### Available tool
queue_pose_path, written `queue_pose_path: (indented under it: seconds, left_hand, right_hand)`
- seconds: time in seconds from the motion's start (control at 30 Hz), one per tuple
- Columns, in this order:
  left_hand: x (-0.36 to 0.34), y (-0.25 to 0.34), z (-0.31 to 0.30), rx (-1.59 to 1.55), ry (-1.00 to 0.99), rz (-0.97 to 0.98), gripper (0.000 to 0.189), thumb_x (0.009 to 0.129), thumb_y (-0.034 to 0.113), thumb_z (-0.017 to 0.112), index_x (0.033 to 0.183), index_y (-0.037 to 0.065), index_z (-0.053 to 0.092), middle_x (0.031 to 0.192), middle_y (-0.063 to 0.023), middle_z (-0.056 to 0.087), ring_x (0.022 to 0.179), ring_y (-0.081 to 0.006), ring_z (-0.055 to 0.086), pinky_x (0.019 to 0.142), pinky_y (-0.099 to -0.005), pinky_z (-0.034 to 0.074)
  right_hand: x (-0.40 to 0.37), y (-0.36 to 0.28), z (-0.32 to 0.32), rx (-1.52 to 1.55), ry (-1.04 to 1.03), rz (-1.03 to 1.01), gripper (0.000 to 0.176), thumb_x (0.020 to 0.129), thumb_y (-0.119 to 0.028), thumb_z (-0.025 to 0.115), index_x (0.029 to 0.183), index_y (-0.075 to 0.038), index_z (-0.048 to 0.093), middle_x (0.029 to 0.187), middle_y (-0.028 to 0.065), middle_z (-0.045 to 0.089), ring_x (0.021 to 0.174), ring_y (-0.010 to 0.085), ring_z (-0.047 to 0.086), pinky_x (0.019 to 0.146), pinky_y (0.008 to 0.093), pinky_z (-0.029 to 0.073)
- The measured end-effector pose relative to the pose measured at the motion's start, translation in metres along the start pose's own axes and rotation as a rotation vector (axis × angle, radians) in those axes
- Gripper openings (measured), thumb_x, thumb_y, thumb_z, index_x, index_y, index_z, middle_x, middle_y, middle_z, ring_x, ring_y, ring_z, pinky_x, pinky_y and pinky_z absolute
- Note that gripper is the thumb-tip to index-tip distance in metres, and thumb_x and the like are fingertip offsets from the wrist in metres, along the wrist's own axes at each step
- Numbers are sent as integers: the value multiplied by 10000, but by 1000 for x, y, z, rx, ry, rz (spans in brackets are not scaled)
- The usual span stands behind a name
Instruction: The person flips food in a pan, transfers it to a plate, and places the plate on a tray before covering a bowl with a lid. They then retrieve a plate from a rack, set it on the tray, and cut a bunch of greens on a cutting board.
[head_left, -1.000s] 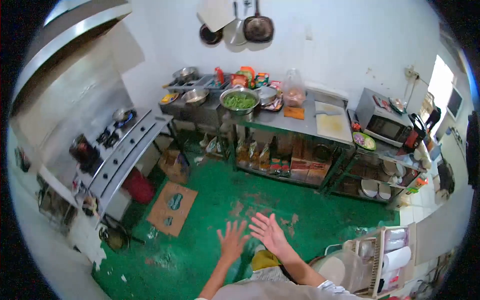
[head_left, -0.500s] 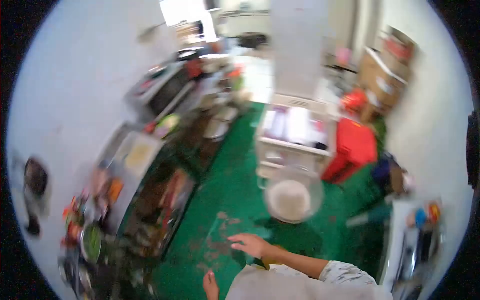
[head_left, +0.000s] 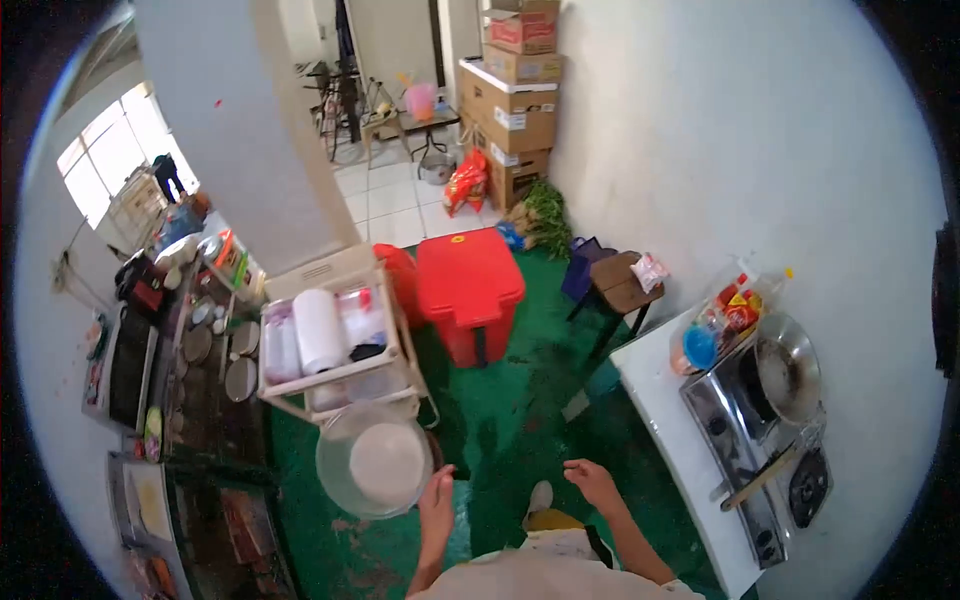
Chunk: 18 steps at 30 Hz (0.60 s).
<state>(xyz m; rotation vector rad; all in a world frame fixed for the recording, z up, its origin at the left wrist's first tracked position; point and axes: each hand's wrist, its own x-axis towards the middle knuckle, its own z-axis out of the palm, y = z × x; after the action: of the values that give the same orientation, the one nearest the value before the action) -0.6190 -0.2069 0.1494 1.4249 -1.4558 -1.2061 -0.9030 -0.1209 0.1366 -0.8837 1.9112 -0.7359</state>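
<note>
The grip of the left hand [head_left: 437,503] is loose and holds nothing: the fingers are stretched out, close together, pointing toward the top of the frame. The hand sits at the bottom centre, just beside the right rim of a clear tub [head_left: 340,480]. Whether it touches the rim cannot be told. The grip of the right hand [head_left: 592,481] is also empty, with the fingers slackly spread and a little curled. It hangs over the green floor [head_left: 520,400], to the right of the left hand and apart from it.

The tub stands on the floor at lower centre-left and has something pale and round inside. Just above it in the frame is a white rack [head_left: 375,368] holding a paper roll [head_left: 318,330] and other wrapped goods. A red bin [head_left: 468,285] with its lid shut stands right of the rack, and a dark stool [head_left: 618,285] lies further right.

Along the right edge a white desk [head_left: 660,400] carries a stove [head_left: 745,440], a wok [head_left: 790,372] and some bottles. Cardboard boxes [head_left: 520,100] are stacked against the wall at the top centre.
</note>
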Motion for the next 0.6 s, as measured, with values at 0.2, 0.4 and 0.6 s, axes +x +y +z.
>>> queue_pose_path:
  seconds: [0.2,0.4,0.6]
  left_hand:
    - [86,93,131,-66,-206,36,354,977,301,458,1130,18,605,1136,-109,615,1063,-205,557,945,-306,398]
    - [208,97,156,-82,-179,0,360,980,299,452,1139,13,602,1121,-84,611,1065,-154,524,955,-284,368]
    - [356,97,169,-42,-17,-105,398,979,326,440,1122,-9,600,1087,-67,602,1031,-153,507,949,-284,359]
  right_hand:
    - [98,-52,-76,343,-45,-130,328,898,-227,584,1176,-53,591,988,38,652,883,108,587,784,270,462]
    - [232,-134,-101,662,-71,-194,299,914,-209,556,1152,-31,594,983,52,658,867,117,596,793,259,466]
    - [368,-161,-140,630,-68,-207,298,918,-203,551,1142,-11,589,983,64,657,869,131,603,779,264,477]
